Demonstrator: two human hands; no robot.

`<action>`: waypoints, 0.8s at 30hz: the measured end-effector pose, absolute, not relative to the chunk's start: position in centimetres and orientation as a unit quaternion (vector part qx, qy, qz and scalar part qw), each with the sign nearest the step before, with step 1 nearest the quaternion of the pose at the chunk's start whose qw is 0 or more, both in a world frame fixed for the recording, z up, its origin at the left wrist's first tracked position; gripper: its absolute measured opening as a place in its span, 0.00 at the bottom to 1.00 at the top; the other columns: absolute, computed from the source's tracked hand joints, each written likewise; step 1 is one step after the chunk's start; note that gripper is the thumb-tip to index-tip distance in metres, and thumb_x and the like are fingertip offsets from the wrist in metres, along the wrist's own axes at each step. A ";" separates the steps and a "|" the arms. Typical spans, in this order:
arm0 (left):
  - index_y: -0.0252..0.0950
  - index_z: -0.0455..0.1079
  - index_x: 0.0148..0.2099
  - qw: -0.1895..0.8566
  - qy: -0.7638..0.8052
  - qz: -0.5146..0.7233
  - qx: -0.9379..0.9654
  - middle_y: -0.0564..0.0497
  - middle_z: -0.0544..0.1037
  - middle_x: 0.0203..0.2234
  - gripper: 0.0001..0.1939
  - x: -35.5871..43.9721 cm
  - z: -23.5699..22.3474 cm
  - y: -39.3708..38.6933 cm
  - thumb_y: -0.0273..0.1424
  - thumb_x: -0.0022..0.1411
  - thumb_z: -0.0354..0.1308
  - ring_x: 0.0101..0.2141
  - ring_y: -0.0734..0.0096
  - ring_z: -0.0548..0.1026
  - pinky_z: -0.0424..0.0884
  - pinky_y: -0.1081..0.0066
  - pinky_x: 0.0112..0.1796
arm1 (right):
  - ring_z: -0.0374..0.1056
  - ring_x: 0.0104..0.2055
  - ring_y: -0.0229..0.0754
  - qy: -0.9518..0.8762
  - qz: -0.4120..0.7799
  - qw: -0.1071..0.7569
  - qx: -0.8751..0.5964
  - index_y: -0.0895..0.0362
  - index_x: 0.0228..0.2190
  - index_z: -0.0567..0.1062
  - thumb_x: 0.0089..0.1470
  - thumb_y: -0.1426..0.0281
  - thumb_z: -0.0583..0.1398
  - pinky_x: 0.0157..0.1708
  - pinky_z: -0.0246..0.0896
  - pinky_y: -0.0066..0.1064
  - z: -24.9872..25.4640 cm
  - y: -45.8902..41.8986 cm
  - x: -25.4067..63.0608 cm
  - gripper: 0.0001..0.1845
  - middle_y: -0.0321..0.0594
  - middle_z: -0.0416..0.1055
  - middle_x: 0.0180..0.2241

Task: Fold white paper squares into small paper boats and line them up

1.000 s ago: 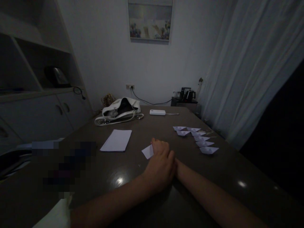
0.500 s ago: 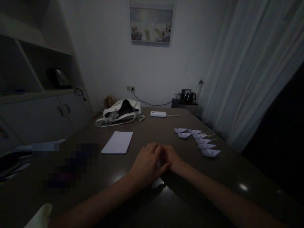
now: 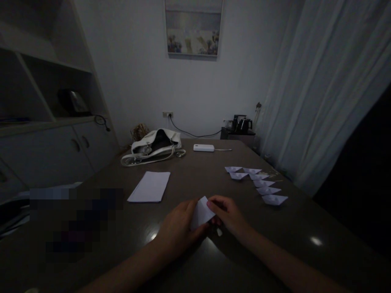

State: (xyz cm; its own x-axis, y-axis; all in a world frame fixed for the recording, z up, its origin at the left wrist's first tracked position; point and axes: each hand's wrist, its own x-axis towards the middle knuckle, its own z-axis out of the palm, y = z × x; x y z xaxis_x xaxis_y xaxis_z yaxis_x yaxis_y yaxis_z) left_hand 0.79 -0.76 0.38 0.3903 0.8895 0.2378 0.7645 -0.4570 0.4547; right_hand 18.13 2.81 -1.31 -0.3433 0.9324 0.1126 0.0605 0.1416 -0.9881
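Note:
A small folded piece of white paper [image 3: 201, 212] is held between my two hands above the near middle of the table. My left hand [image 3: 179, 224] grips its left side, with the thumb along the lower edge. At the right corner, my right hand [image 3: 227, 213] pinches the paper between thumb and fingers. Several white paper boats [image 3: 267, 190] stand in a staggered group on the right of the table. To the left lies a stack of white paper sheets [image 3: 149, 187].
The dark table [image 3: 195, 167] also bears a white handbag [image 3: 155, 146] at the back left and a white power bank [image 3: 204, 148] with a short cable. Beyond the far right edge, a black kettle [image 3: 243, 123] stands on a low cabinet. A pale curtain [image 3: 311, 81] hangs at right.
The folded paper lay on the table under both hands, then was hidden between them; now it is raised and visible. My hands have drawn apart to its two sides.

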 end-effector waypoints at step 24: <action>0.33 0.64 0.51 0.362 0.433 0.298 0.770 0.48 0.76 0.36 0.21 0.5 1.3 -0.7 0.43 0.65 0.46 0.35 0.66 0.72 0.66 0.72 0.36 | 0.65 0.26 0.35 -0.635 0.544 0.413 -0.363 0.58 0.41 0.72 0.46 0.54 0.63 0.21 0.59 0.24 -1.3 3.0 19.1 0.25 0.40 0.71 0.30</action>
